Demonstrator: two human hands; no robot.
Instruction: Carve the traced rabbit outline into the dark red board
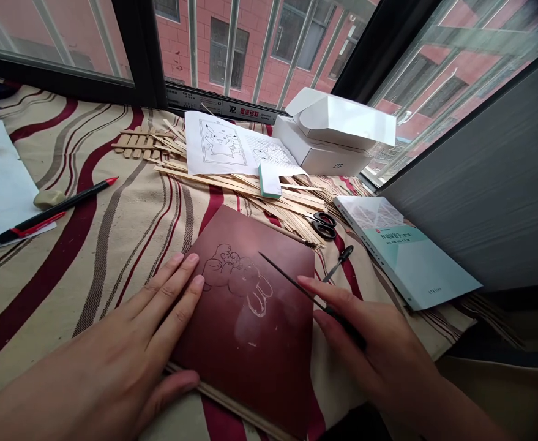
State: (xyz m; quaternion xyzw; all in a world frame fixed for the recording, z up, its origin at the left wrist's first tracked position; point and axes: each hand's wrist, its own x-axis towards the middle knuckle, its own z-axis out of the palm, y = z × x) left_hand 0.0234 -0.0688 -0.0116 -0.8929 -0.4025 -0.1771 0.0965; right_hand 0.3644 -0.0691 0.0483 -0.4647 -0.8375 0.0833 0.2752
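Note:
A dark red-brown board [250, 367] lies on the striped cloth, with a cartoon figure [239, 275] drawn on it in dark lines. Part of the figure, the ears, shows as pale scratched lines. My left hand [144, 331] rests open on the board's left side, fingers stretched out, thumb at the near edge. Between the thumb and fingers of my right hand [369, 343] is a thin pointed tool with a black handle [291, 280]. Its dark tip is over the board, right of the figure; whether it touches is unclear.
Black-handled scissors [324, 226], another black-handled tool [339, 262] and a book [409, 251] lie to the right. Behind are thin wooden strips [232, 182], line drawings [220, 144] and a white box [333, 138]. A black-and-red pen [57, 211] lies left. Windows border the far side.

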